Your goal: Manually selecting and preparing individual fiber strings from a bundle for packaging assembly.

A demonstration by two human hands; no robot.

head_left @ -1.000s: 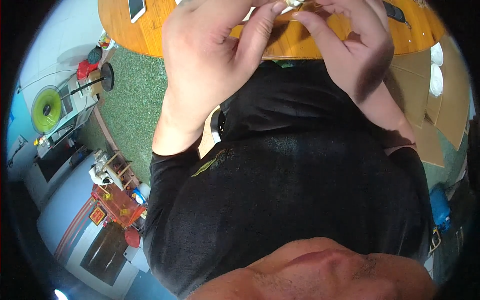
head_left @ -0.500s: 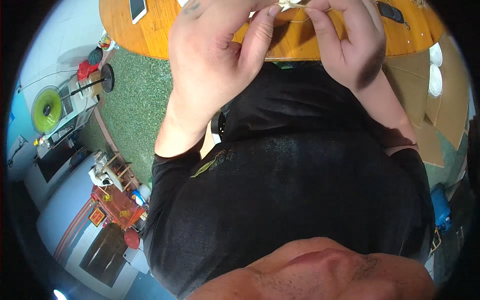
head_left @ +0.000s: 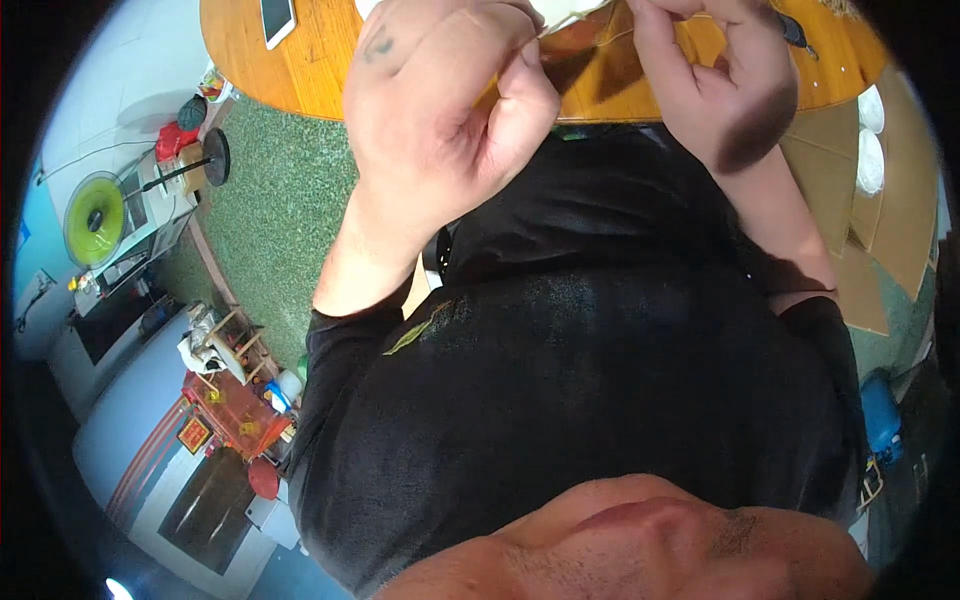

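Both my hands are held up over the wooden table (head_left: 310, 85) at the top of the view. My left hand (head_left: 450, 110) is closed, thumb against curled fingers, and a thin pale strand (head_left: 572, 17) runs from it toward the right. Something whitish shows by its fingertips, partly cut off by the upper edge. My right hand (head_left: 725, 95) is pinched at the top edge, at the other end of the strand. Its fingertips are partly out of view. Below the strand, dark shadows fall on the table.
A white-edged phone (head_left: 278, 20) lies on the table's left, and a dark key fob (head_left: 793, 30) lies right of my right hand. Flattened cardboard (head_left: 835, 190) rests at the right. A green standing fan (head_left: 95, 218) is at the left beside green flooring (head_left: 265, 200).
My hands have drawn apart, the right one moving rightward and the left curling more tightly. The whitish piece between them has shifted up and is less visible.
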